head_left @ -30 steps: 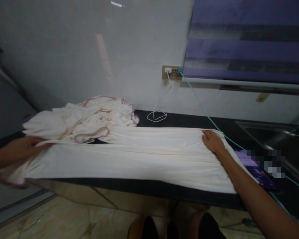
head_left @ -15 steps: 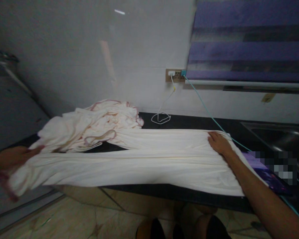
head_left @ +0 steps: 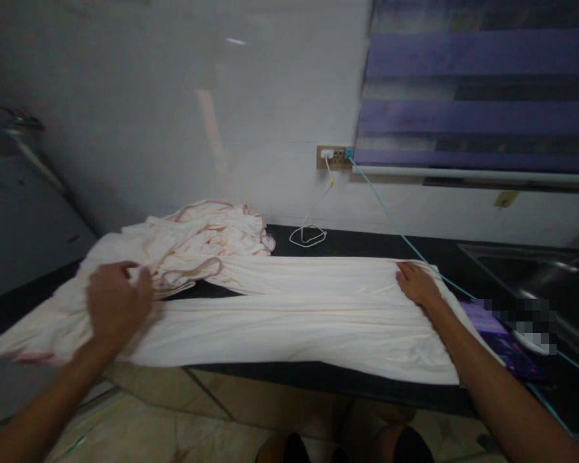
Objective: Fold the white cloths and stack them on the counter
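Note:
A long cream garment [head_left: 299, 315] with pink-edged straps lies stretched along a black counter [head_left: 376, 382]. Its bunched upper part [head_left: 202, 231] is heaped at the back left. My left hand [head_left: 117, 302] rests on the cloth near that heap, with its fingers curled into the fabric. My right hand [head_left: 416, 285] lies flat on the garment's right end, pressing it against the counter. The left end of the cloth hangs past the counter's edge.
A wall socket [head_left: 334, 157] holds a white charger with its cable coiled [head_left: 307, 235] on the counter, and a teal cable [head_left: 405, 239] runs right. A steel sink [head_left: 535, 276] sits at right, with a purple item [head_left: 502, 337] beside the cloth. Tiled floor lies below.
My left hand has moved from the far left end of the garment inward and up onto the cloth by the bunched part. My right hand has stayed pressed on the right end.

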